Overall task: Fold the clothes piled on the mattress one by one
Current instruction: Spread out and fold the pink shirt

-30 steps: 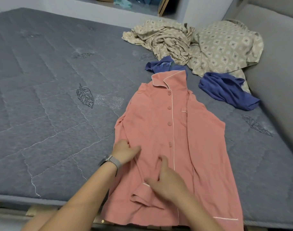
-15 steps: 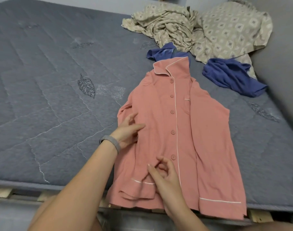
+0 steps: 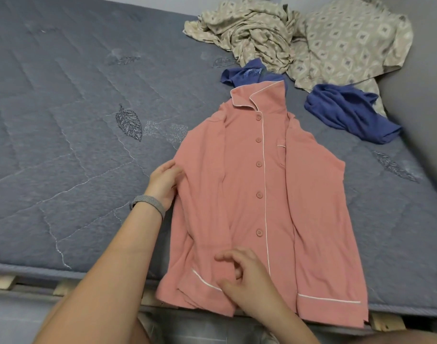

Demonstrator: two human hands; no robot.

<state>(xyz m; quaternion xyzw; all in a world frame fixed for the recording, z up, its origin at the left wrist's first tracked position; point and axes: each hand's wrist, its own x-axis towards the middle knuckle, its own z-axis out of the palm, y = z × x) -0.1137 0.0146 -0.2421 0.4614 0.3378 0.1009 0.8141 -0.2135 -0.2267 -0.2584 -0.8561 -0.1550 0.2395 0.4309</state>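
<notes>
**Grey quilted bed fills my view**

I'm looking down at a wide grey mattress (image 3: pixel 76 120), quilted in slanting stitched lines, with embroidered leaves (image 3: pixel 129 121) scattered over its top. Under its near edge I see pale wooden slats (image 3: pixel 386 324) poking out from the bed frame. Along the right runs a plain grey padded surface (image 3: pixel 426 100), rising beside the mattress. The light is soft and even, with no hard shadows.

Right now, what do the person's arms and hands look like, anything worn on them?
Both forearms are bare, with no sleeves or gloves in view. The left hand has a grey woven mesh wristband around its wrist. The right hand shows no ring, watch or band. No markings are visible on either arm.
</notes>
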